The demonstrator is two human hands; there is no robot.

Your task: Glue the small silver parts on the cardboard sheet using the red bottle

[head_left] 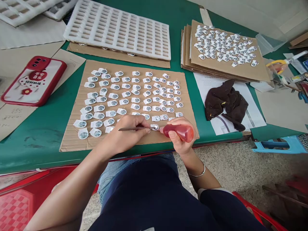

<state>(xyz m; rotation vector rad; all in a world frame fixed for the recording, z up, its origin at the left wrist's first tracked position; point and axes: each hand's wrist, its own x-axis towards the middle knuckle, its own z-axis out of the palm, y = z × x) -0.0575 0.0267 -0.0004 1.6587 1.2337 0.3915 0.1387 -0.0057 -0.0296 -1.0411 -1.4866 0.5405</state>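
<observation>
My left hand [125, 134] is closed on slim metal tweezers [130, 129], whose tips point right at a small round metal part [156, 127] on a white tab. My right hand [184, 141] wraps round a small red squeeze bottle [180, 131], tilted nearly flat. Its narrow nozzle reaches left to the same part, where the tweezers' tips and nozzle meet; whether the nozzle touches it I cannot tell. Both hands rest over the front of a cardboard sheet [69, 141]. Rows of similar round parts on white tabs [112, 103] cover the sheet, some hidden under my hands.
A white foam grid [117, 30] lies on cardboard behind. At the back right, stacked cardboard sheets [255, 70] bear many similar parts. A dark brown cloth [226, 102] lies on paper to the right. A red-cased phone [35, 80] sits left; yellow-handled scissors [276, 64] are far right.
</observation>
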